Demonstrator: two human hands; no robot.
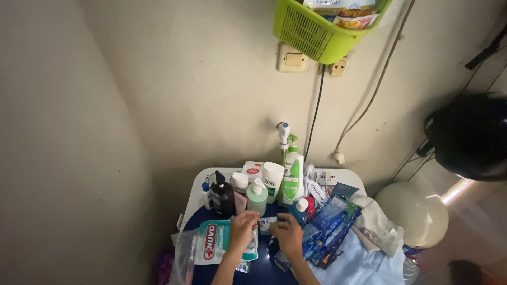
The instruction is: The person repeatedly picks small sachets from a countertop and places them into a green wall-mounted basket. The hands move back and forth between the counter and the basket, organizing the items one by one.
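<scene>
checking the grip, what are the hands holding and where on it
Both hands, left hand and right hand, hold a small pale tube, one at each end.

Dim room, grainy, glare lower right, wide-angle distortion

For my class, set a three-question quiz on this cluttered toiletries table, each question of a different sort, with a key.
1. True or false: the left hand and right hand both touch one small green-and-white tube.
2. Which stands tallest at the back of the table? A) black pump bottle B) green-and-white pump bottle C) mint-green bottle
3. Fill in: the lime-green basket hangs on the ____.

Key
1. True; it is held between them.
2. B.
3. Wall, above the switch plate.
</scene>
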